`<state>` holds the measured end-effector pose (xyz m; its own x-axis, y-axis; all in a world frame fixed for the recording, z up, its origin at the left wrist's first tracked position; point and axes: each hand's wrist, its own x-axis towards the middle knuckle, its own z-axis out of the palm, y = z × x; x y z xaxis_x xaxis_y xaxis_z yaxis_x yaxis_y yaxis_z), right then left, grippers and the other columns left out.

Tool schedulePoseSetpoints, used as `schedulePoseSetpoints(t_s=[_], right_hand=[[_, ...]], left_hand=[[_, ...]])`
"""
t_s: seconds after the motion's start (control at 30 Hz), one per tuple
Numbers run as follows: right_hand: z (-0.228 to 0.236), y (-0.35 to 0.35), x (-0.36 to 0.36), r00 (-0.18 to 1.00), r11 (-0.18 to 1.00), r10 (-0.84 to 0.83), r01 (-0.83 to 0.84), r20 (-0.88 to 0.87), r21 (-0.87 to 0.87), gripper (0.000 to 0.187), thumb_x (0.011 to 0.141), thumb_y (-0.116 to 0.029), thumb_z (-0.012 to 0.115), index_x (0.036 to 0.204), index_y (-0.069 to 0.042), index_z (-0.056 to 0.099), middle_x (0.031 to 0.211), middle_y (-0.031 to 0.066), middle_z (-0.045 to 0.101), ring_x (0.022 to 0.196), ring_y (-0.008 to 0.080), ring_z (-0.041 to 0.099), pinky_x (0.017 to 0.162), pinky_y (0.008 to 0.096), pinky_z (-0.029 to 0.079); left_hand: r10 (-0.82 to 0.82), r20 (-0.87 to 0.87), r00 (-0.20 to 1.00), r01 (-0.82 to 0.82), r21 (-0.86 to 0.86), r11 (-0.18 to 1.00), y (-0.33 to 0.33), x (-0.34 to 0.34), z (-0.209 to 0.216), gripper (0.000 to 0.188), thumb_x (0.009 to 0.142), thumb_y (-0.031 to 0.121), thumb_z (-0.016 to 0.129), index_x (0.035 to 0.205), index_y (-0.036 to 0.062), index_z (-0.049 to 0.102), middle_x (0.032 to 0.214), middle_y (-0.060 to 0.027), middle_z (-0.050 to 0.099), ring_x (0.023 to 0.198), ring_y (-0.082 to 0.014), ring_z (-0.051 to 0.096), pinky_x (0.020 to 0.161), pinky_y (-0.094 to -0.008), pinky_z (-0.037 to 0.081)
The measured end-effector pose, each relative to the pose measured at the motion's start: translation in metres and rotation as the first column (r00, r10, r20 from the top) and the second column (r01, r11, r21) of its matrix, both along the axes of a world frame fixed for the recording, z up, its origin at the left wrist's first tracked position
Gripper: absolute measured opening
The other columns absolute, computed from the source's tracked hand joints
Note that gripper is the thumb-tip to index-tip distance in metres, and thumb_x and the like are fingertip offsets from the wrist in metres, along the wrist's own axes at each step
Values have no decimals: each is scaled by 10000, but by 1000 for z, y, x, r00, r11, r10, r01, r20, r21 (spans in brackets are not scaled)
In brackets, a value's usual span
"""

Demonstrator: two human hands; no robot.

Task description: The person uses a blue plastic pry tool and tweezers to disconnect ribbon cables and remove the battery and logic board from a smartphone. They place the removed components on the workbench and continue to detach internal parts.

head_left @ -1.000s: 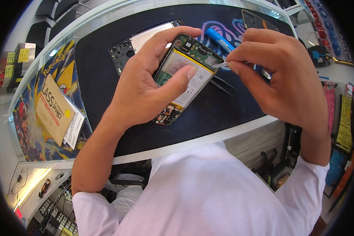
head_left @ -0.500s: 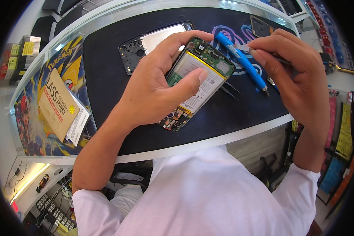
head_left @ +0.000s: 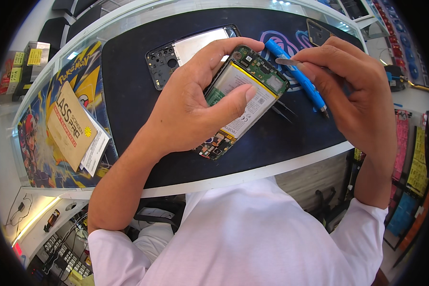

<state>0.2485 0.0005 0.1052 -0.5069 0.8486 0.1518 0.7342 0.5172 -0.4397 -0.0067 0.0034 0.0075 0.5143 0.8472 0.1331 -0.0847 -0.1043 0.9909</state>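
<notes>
My left hand (head_left: 178, 107) is wrapped round an opened phone (head_left: 255, 90), thumb across its white battery and fingers behind the far edge. The phone's green circuit board shows at the top and bottom ends, and it tilts to the right. In my right hand (head_left: 350, 78) a thin metal pry tool (head_left: 286, 61) is pinched between thumb and fingertips. Its flat rounded tip points left, close to the phone's upper right corner; I cannot tell whether they touch. Beneath the tool a blue pen-shaped screwdriver (head_left: 300, 78) lies on the dark mat.
Behind my left hand lies a dark phone back housing (head_left: 161, 64). Dark tweezers (head_left: 283, 112) rest right of the phone. Another phone cover (head_left: 315, 33) is at the far right of the mat (head_left: 128, 86). A brown paper envelope (head_left: 64, 121) sits at the left. The white table edge (head_left: 252, 173) runs before me.
The pry tool's tip has moved left, nearer the phone's top corner, and shows more of its flat end. My left hand and the phone have shifted slightly right.
</notes>
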Motion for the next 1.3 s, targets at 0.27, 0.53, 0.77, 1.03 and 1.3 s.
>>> schedulePoseSetpoints(t_s=[0.27, 0.53, 0.77, 1.03, 1.3], right_hand=[[1, 6, -5, 982, 975, 155, -169, 105, 143, 136, 935, 19, 750, 1069, 19, 773, 823, 98, 608, 679, 209, 579, 600, 358, 424], [11, 15, -12, 946, 968, 198, -230, 256, 102, 88, 907, -22, 766, 986, 16, 758, 790, 119, 599, 692, 275, 606, 614, 401, 440], [15, 27, -24, 936, 962, 263, -272, 234, 6, 75, 912, -44, 766, 942, 19, 738, 746, 106, 570, 655, 275, 563, 594, 409, 396], [12, 27, -26, 926, 937, 343, -349, 155, 9, 65, 903, -28, 756, 916, 31, 732, 763, 123, 601, 679, 282, 575, 608, 424, 401], [9, 29, -30, 951, 958, 276, -260, 139, -120, 80, 920, -31, 751, 932, 48, 758, 740, 115, 596, 673, 251, 563, 604, 411, 399]], left_hand=[[-4, 1, 1000, 4, -38, 999, -1, 1, -2, 567, 992, 97, 684, 1526, 16, 511, 1398, -116, 644, 1246, -161, 646, 1103, -328, 506], [-12, -39, 999, 11, -33, 999, -2, 3, -3, 557, 998, 89, 682, 1523, 14, 516, 1373, -111, 655, 1240, -152, 645, 1091, -326, 510], [-12, -15, 1000, 12, 1, 1000, 0, 1, -4, 550, 1003, 84, 686, 1523, 16, 520, 1363, -108, 660, 1228, -145, 645, 1094, -320, 504], [-53, 23, 998, 55, -114, 992, -4, 4, -6, 567, 1003, 76, 675, 1541, 13, 505, 1351, -113, 663, 1222, -142, 655, 1078, -318, 522], [-59, 12, 998, 59, -85, 995, -2, 3, -6, 575, 997, 91, 673, 1539, 4, 502, 1351, -121, 665, 1210, -147, 665, 1071, -321, 529]])
